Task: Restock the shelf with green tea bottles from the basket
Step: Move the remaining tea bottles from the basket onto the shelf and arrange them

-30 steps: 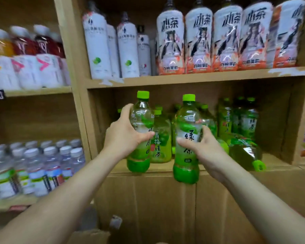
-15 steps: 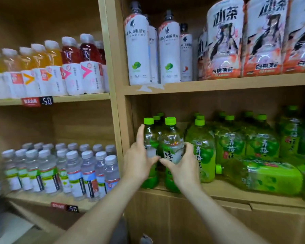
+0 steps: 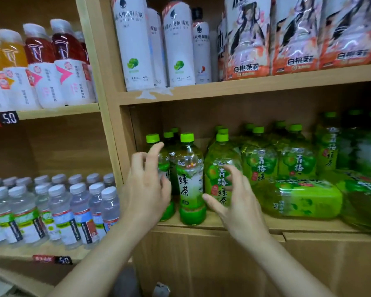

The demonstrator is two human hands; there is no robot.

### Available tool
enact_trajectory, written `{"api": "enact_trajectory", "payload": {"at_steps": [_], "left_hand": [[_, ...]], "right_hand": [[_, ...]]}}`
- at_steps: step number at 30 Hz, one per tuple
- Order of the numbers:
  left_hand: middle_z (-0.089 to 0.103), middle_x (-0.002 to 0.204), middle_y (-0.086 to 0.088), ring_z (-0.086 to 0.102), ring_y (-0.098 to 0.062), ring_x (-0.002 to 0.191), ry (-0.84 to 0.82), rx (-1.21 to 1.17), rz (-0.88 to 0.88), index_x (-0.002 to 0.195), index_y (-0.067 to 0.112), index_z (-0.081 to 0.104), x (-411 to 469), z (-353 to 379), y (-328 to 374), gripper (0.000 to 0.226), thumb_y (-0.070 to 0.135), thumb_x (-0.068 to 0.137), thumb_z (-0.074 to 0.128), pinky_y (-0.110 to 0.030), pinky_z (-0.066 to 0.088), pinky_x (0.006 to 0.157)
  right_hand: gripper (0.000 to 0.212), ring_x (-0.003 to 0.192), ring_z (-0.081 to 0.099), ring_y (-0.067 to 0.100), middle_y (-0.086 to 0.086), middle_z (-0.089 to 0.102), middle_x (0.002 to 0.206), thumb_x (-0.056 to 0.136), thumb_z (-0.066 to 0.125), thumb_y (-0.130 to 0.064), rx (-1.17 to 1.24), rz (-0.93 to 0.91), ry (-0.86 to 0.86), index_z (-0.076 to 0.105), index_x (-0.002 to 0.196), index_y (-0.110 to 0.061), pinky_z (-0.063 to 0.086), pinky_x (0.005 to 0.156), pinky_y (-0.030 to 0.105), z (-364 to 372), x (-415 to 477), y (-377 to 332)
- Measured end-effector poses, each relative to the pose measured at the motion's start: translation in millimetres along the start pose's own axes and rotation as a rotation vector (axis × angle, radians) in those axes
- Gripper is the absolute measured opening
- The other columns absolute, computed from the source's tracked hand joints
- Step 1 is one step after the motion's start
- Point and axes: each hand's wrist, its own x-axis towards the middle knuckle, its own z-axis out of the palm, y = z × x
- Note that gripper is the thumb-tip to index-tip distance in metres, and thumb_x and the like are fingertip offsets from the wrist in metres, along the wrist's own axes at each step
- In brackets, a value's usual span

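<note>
Two clear plastic green tea bottles with bright green caps are seen upright at the left end of the light wooden shelf point(image 3: 223, 225) — the right-hand bottle point(image 3: 190, 183) near the front edge, the left-hand bottle point(image 3: 162, 168) just beside it and partly hidden. The left hand point(image 3: 147, 189) is spread wide in front of the left-hand bottle, fingers loose, nothing gripped. The right hand point(image 3: 237, 202) is likewise open, its thumb close to the right-hand bottle's lower label; contact cannot be judged. Green plum tea bottles point(image 3: 222, 174) are ranged to the right — one shrink-wrapped green pack point(image 3: 298, 199) lies on its side.
</note>
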Motion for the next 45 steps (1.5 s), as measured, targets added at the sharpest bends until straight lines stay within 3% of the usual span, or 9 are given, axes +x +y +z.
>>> {"api": "enact_trajectory", "payload": {"at_steps": [5, 10, 17, 22, 25, 28, 33, 40, 45], "left_hand": [[0.059, 0.100, 0.008, 0.059, -0.014, 0.087, -0.244, -0.187, 0.299, 0.109, 0.025, 0.061, -19, 28, 52, 0.033, 0.015, 0.078, 0.053, -0.034, 0.054, 0.067], [0.044, 0.134, 0.012, 0.035, -0.009, 0.126, -0.531, -0.184, 0.209, 0.131, 0.031, 0.048, -36, 87, 100, 0.039, 0.029, 0.092, 0.044, -0.025, 0.034, 0.105], [0.030, 0.143, 0.010, 0.026, -0.010, 0.132, -0.510, -0.158, 0.129, 0.140, 0.031, 0.036, -38, 120, 115, 0.047, 0.030, 0.093, 0.042, -0.026, 0.030, 0.107], [0.032, 0.144, 0.011, 0.027, -0.008, 0.132, -0.527, -0.217, 0.120, 0.141, 0.032, 0.037, -49, 127, 115, 0.047, 0.032, 0.094, 0.042, -0.023, 0.024, 0.110], [0.034, 0.144, 0.006, 0.029, -0.012, 0.133, -0.463, -0.221, 0.123, 0.140, 0.029, 0.039, -51, 119, 119, 0.052, 0.025, 0.090, 0.052, -0.026, 0.029, 0.110], [0.046, 0.133, -0.004, 0.041, -0.021, 0.125, -0.236, -0.236, 0.171, 0.128, 0.022, 0.053, -35, 107, 116, 0.055, 0.011, 0.076, 0.068, -0.033, 0.043, 0.100], [0.046, 0.131, -0.006, 0.039, -0.022, 0.126, 0.011, -0.346, 0.142, 0.124, 0.019, 0.057, 4, 86, 115, 0.058, -0.002, 0.071, 0.069, -0.027, 0.029, 0.105], [-0.006, 0.156, -0.005, 0.001, -0.033, 0.143, -0.221, -0.029, 0.021, 0.146, 0.042, 0.005, 30, 97, 120, 0.094, 0.021, 0.080, 0.069, -0.044, 0.025, 0.112], [-0.013, 0.157, -0.008, 0.008, -0.034, 0.144, -0.276, 0.012, 0.062, 0.149, 0.035, 0.011, 24, 113, 117, 0.091, 0.026, 0.081, 0.071, -0.039, 0.029, 0.112]], "right_hand": [[0.097, 0.133, 0.037, 0.026, 0.005, 0.030, 0.148, 0.071, 0.066, -0.063, -0.457, 0.051, -0.107, 0.006, 0.144, -0.040, 0.040, 0.103, 0.047, -76, 29, 68], [0.104, 0.143, 0.019, 0.027, 0.008, 0.022, 0.155, 0.069, 0.066, -0.067, -0.765, 0.202, -0.491, 0.007, 0.148, -0.034, 0.016, 0.112, 0.058, -109, 42, 116], [0.119, 0.146, -0.003, 0.038, 0.014, -0.002, 0.159, 0.059, 0.078, -0.060, -0.860, 0.284, -0.716, 0.006, 0.150, -0.032, 0.013, 0.111, 0.062, -112, 77, 108], [0.109, 0.142, 0.023, 0.030, 0.003, 0.034, 0.150, 0.062, 0.077, -0.055, -0.787, 0.264, -0.797, 0.020, 0.147, -0.019, 0.014, 0.109, 0.067, -114, 85, 106], [0.109, 0.142, 0.019, 0.033, 0.006, 0.032, 0.150, 0.059, 0.076, -0.058, -0.781, 0.266, -0.793, 0.023, 0.147, -0.022, 0.016, 0.108, 0.065, -115, 79, 101], [0.107, 0.135, 0.029, 0.034, 0.012, 0.034, 0.144, 0.056, 0.077, -0.058, -0.719, 0.286, -0.683, 0.027, 0.143, -0.019, 0.026, 0.107, 0.059, -119, 68, 97], [0.113, 0.120, 0.046, 0.030, 0.013, 0.034, 0.134, 0.057, 0.078, -0.058, -0.276, 0.391, -0.254, 0.022, 0.144, -0.012, 0.044, 0.097, 0.037, -121, 57, 95], [0.120, 0.121, 0.039, 0.037, 0.011, 0.031, 0.126, 0.054, 0.075, -0.069, -0.065, 0.554, 0.328, 0.017, 0.144, -0.014, 0.039, 0.096, 0.051, -51, 51, 90], [0.126, 0.128, 0.027, 0.033, 0.011, 0.026, 0.136, 0.052, 0.076, -0.069, 0.049, 0.533, 0.273, 0.014, 0.147, -0.013, 0.030, 0.106, 0.044, -47, 32, 102]]}}
